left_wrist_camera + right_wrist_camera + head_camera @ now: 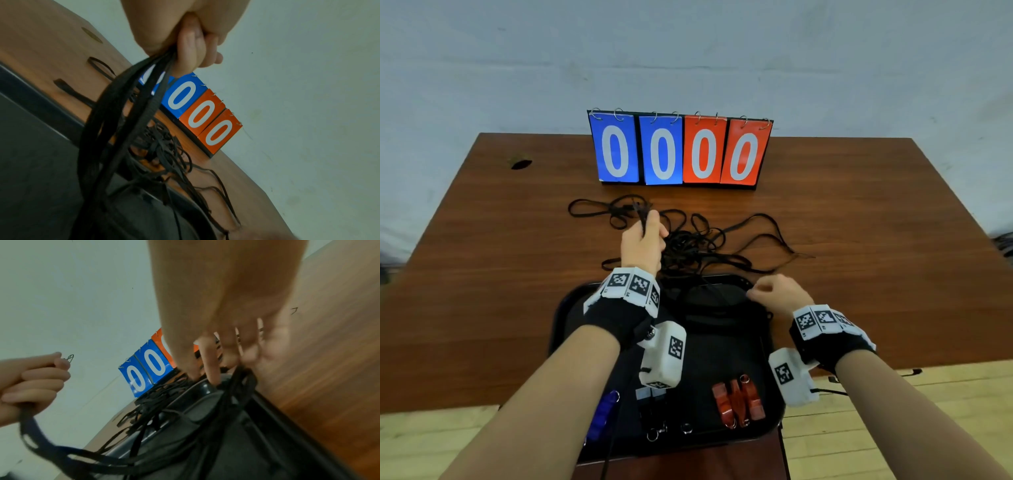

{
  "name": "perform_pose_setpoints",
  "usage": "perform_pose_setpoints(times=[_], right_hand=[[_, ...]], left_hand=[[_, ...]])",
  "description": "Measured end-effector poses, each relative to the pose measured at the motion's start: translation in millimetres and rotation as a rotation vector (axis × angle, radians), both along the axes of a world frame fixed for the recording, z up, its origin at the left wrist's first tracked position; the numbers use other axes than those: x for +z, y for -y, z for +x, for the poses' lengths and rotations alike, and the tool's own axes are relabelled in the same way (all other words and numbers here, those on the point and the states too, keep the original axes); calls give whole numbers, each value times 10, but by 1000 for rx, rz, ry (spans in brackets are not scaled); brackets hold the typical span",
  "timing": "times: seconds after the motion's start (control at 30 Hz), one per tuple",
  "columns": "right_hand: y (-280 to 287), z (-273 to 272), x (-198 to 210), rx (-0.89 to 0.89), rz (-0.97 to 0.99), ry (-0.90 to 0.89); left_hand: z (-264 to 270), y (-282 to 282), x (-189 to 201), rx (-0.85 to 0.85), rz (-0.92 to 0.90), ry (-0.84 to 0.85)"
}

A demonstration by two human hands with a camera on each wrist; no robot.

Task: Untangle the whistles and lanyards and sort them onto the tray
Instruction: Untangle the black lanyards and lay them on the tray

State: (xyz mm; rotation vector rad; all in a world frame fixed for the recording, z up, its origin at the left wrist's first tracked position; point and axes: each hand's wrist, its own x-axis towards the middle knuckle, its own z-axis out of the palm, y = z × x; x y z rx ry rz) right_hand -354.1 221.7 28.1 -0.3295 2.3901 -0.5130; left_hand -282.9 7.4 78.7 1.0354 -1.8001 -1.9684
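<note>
A black tray [726, 363] lies at the table's near edge. Along its front stand a blue whistle [602, 414], black whistles [650, 407] and orange whistles [738, 401]. Behind the tray, a tangle of black lanyards [698, 243] spreads over the table and spills over the far rim. My left hand [650, 219] is raised over the tangle and grips a bunch of lanyard strands [123, 113] in a fist [195, 61]. My right hand [755, 291] is at the tray's far right rim [205, 387], its blurred fingers [211, 363] pinching lanyard strands [240, 386] there.
A flip scoreboard [679, 150] reading 0000 stands at the back of the brown wooden table [482, 274]. A small dark hole [521, 163] marks the table's far left. A pale wall is behind, wooden floor below the near edge.
</note>
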Motion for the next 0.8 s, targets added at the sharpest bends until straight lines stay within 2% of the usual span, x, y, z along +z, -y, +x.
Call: perform_pose_setpoints(times=[0.07, 0.23, 0.3, 0.43, 0.57, 0.67, 0.8], right_hand=[[-31, -66, 20, -101, -32, -154], [-134, -324, -72, -355, -83, -309], [-162, -466, -155, -400, -56, -355], [-205, -724, -291, -352, 130, -430], [-182, -828, -373, -261, 282, -409], [-138, -828, -355, -263, 249, -413], [-10, -775, -123, -241, 65, -533]], left_hand=[[-3, -56, -48, -57, -11, 27], [-64, -219, -148, -147, 36, 60], [-113, -272, -207, -154, 58, 63], [-193, -322, -288, -163, 63, 78], [-253, -324, -342, -142, 64, 78], [-286, -332, -345, -128, 52, 63], [-322, -318, -311, -153, -73, 13]])
